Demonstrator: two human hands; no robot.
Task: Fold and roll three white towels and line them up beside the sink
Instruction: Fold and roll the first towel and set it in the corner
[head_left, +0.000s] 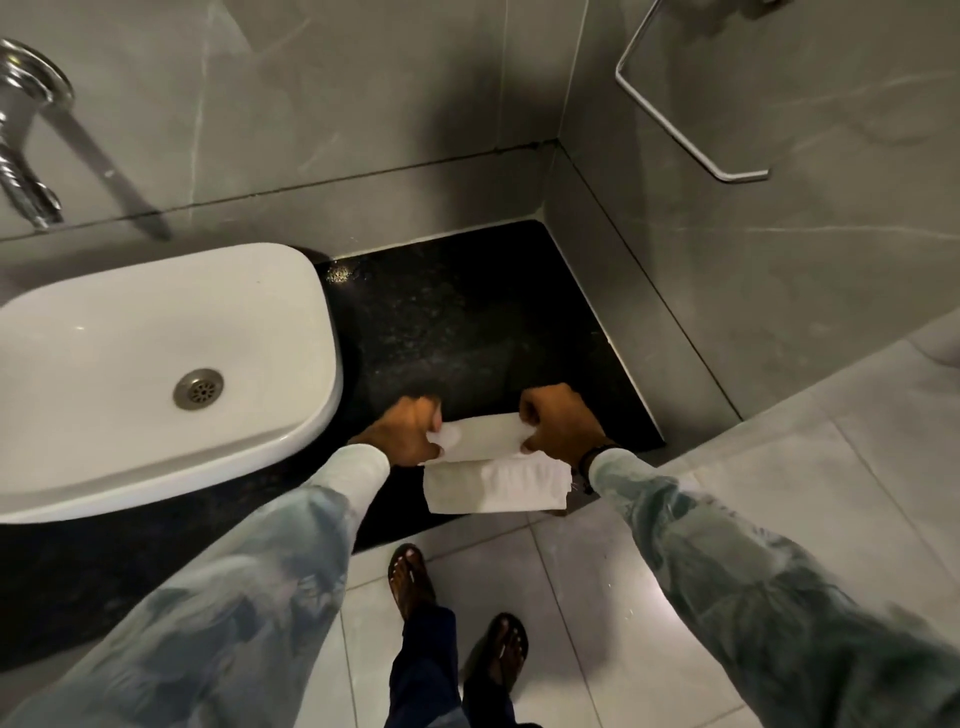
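Head view: both hands (410, 431) (558, 423) pinch soft white towel (493, 467) on speckled black counter (467, 322).

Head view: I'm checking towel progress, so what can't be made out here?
- Other two towels: none in the head view; only one white towel shows.
- Towel's ends: covered by the left hand and right hand.
- Tap: cut off by the left edge.
- Towel rail: cut off by the top edge.
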